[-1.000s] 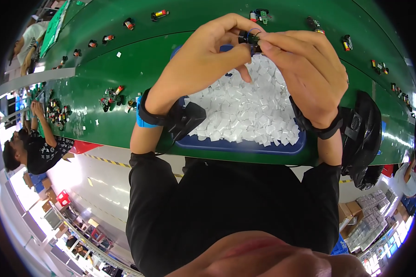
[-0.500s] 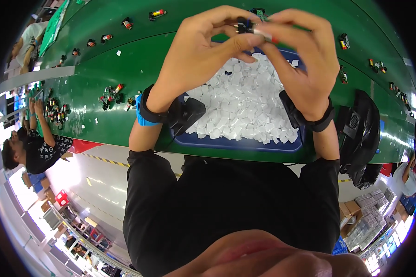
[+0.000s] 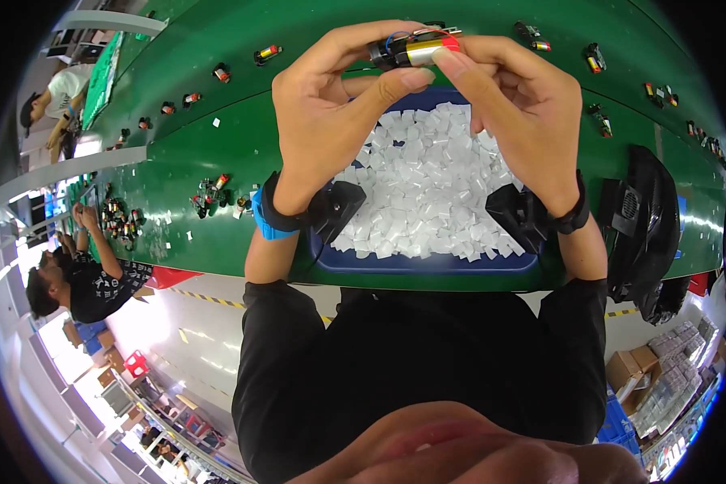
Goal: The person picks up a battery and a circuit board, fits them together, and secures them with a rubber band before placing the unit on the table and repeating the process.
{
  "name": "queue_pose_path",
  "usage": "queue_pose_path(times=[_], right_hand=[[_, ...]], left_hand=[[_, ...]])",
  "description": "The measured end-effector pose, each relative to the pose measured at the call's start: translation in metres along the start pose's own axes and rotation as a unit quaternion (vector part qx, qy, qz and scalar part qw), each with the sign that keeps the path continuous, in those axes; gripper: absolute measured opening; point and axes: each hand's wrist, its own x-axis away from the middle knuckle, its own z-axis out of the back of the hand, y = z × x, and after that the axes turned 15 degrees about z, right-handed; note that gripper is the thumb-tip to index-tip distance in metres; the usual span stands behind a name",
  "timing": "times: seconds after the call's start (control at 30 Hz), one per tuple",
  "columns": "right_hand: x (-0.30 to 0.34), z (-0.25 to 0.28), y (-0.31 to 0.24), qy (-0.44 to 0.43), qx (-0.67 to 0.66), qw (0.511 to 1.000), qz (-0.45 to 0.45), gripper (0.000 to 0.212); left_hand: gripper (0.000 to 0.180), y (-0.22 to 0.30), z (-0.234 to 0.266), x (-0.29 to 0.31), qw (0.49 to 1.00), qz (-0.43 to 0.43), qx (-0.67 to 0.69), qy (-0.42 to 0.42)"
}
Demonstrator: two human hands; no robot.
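A small battery assembly [image 3: 421,53] is held up between my two hands above the far edge of the blue tray [image 3: 427,264]. It has a gold-and-silver cylindrical cell with a red end, a black plastic part and thin red and blue wires. My left hand [image 3: 323,121] pinches the black end. With its thumb on the red end, my right hand [image 3: 532,113] grips the other side. Many small white square pieces [image 3: 436,189] lie heaped in the tray below. Fingers hide the back of the assembly.
More battery assemblies are spread along the green table: a cluster [image 3: 211,196] at left, a pile [image 3: 121,222] beside a co-worker [image 3: 89,274], and single ones [image 3: 594,58] at far right. A black plastic bag [image 3: 652,218] lies right of the tray.
The battery assembly has turned so its cell lies sideways in view, with the red end to the right. My right hand, blurred before, now steadies it. The surroundings have shifted slightly in view.
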Motion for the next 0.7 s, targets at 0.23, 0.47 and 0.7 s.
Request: queue_pose_path(times=[0.23,0.47,0.7], right_hand=[[0.003,0.003,-0.001,-0.023,-0.037,0.999,-0.015,0.019],[0.003,0.0,0.006,-0.03,-0.045,0.998,-0.034,0.018],[-0.002,0.005,0.021,-0.048,0.019,0.998,-0.031,0.018]], left_hand=[[0.032,0.012,-0.001,0.01,0.996,-0.008,-0.086,0.013],[0.028,0.013,-0.001,0.01,0.988,-0.039,-0.141,0.044],[0.019,0.007,-0.006,-0.001,0.994,0.086,-0.036,0.058]])
